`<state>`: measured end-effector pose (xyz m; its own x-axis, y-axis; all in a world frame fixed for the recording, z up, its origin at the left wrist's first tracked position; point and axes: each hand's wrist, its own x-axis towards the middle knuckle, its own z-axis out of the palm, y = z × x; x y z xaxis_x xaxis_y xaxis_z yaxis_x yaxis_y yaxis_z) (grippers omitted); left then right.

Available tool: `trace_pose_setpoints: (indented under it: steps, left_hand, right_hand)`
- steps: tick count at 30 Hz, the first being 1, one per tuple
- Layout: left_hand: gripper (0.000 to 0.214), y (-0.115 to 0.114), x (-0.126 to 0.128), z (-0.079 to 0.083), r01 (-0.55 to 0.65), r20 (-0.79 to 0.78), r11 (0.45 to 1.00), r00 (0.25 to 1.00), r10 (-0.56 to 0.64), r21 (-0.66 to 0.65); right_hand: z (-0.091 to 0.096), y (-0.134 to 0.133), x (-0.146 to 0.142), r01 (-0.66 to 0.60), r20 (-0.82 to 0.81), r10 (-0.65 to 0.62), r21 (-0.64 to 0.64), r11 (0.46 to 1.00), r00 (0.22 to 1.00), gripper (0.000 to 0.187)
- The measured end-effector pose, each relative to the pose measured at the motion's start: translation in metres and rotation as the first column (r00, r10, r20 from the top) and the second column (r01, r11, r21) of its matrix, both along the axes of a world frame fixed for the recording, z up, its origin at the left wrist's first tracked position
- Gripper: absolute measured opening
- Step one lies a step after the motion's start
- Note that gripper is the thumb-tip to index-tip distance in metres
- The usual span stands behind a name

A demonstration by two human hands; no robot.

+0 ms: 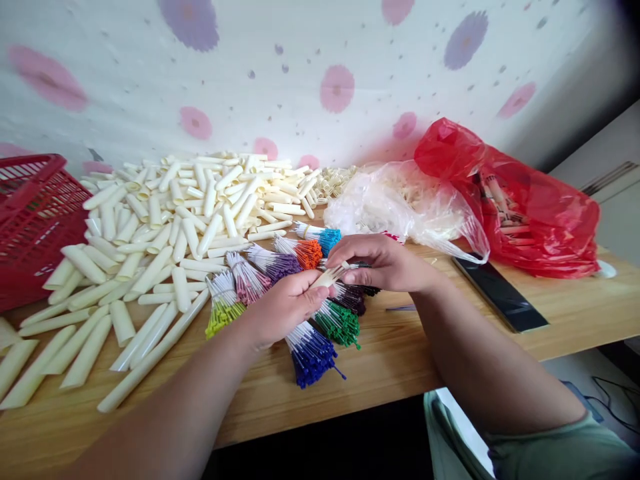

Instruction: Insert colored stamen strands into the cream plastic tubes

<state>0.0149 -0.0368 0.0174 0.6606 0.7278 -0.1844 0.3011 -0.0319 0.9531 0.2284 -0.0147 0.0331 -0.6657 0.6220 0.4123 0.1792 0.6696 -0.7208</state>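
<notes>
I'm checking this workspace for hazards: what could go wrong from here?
The phone lies near the table's front edge, where a bump might knock it off. The dark-blue-tipped sticks lie close to the left hand, one jutting out; brushing past might scatter them.

Single head-worn view: a light-brown wooden table (395,353) is seen from close above its near edge, forward and down, toward a white flower-printed backdrop (290,87).

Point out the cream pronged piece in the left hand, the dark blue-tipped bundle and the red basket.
Cream pronged piece (329,275): head view, middle of its body.
Dark blue-tipped bundle (311,355): head view, its blue ends.
Red basket (47,227): head view, side wall.
</notes>
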Motion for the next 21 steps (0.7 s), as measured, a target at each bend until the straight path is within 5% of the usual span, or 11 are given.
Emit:
trace_pose_setpoints:
  steps: [3, 7, 9, 12, 15, 17, 21]
  left_hand:
    - [0.036, -0.001, -0.002, 0.001, -0.026, 0.035, 1.0, 0.999, 0.026, -0.014]
    - [0.028, -0.001, -0.001, 0.001, -0.095, -0.135, 0.924, 0.979, 0.155, 0.369]
    - [0.028, -0.002, -0.001, 0.002, -0.09, -0.174, 0.883, 0.966, 0.189, 0.461]
    - [0.028, -0.005, -0.001, 0.005, -0.022, -0.168, 0.887, 0.979, 0.111, 0.461]
    - [0.029, -0.01, 0.0, 0.006, 0.049, -0.199, 0.884, 0.979, 0.051, 0.465]
    - [0.028, -0.014, 0.003, 0.006, 0.083, -0.223, 0.868, 0.974, 0.032, 0.49]
    - [0.024, -0.022, 0.009, 0.004, 0.113, -0.223, 0.85, 0.975, 0.006, 0.515]
  right_hand:
    - [0.002, -0.003, -0.001, 0.083, 0.042, -0.087, 0.089, 0.993, 0.995, 0.018]
    - [0.002, -0.006, -0.007, 0.172, 0.095, -0.194, 0.201, 0.964, 0.976, 0.016]
    - [0.007, -0.009, -0.006, 0.15, 0.088, -0.172, 0.213, 0.965, 0.981, 0.016]
    - [0.022, -0.014, -0.004, 0.047, 0.07, -0.056, 0.133, 0.99, 0.996, 0.025]
    - [0.035, -0.018, -0.012, 0.068, -0.015, -0.068, 0.005, 0.998, 0.998, 0.041]
    - [0.038, -0.019, -0.025, 0.103, -0.073, -0.104, -0.025, 0.994, 0.992, 0.045]
    - [0.036, -0.016, -0.048, -0.017, -0.11, 0.013, -0.032, 0.999, 0.994, 0.052]
